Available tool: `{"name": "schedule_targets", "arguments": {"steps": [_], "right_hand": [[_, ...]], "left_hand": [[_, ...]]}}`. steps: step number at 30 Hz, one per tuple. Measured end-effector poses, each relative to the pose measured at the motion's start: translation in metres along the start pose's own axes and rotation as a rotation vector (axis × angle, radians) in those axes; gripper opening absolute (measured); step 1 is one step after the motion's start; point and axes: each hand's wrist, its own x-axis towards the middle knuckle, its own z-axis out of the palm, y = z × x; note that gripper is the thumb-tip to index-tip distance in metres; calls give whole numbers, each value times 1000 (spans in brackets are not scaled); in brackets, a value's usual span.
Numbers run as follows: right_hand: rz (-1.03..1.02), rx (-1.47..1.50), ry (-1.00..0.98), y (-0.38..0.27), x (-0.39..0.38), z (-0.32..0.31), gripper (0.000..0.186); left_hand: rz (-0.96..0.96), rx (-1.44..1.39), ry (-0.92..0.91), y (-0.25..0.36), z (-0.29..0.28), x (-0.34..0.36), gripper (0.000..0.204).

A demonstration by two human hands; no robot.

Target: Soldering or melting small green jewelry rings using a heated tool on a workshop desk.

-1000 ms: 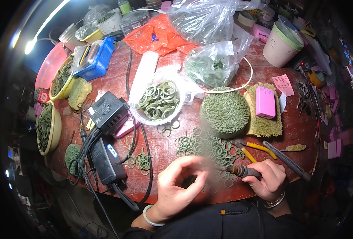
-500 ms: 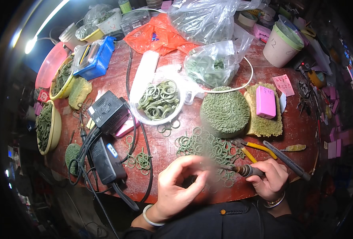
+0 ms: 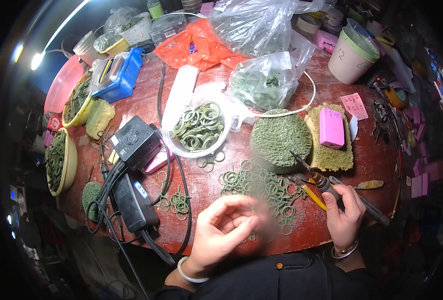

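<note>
Head view, read as a clock face: at 6 o'clock the left hand is held raised, its fingers curled and its thumb brought near the forefinger; whether anything is pinched cannot be told, as the fingertips are lost in blur. At 4 o'clock the right hand is wrapped around the handle of a soldering-iron-style pen. Its thin tip is aimed between 10 and 11, over the edge of a green textured round block; contact cannot be judged. The pen should prove light and stiff, best gripped by its dark handle — the metal end may be hot.

Just beyond the hands, between 4 and 5, loose green rings are heaped. They look light, stiff and perhaps brittle, so a gentle pinch on the outer band would suit. Yellow-handled pliers are seen at 4.

Farther off, at 3, a pink block is rested on a yellowish sponge. Near the centre, toward 10 — thicker green rings are held in a clear plastic tub. At 1, a clear plastic bag is seen.
</note>
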Motion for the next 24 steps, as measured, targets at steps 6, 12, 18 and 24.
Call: {"name": "schedule_targets", "arguments": {"steps": [6,12,18,24], "right_hand": [[7,-9,-1,-1,1,0,17],[25,-19,95,1,-5,-3,18],[18,-16,17,1,-2,1,19],[29,-20,14,0,-1,0,18]], "left_hand": [[-162,-206,-30,9,-4,3,35],[-198,-244,-28,13,-4,6,50],[-221,-278,-4,12,-3,7,54],[-265,-317,40,14,-3,7,54]]}}
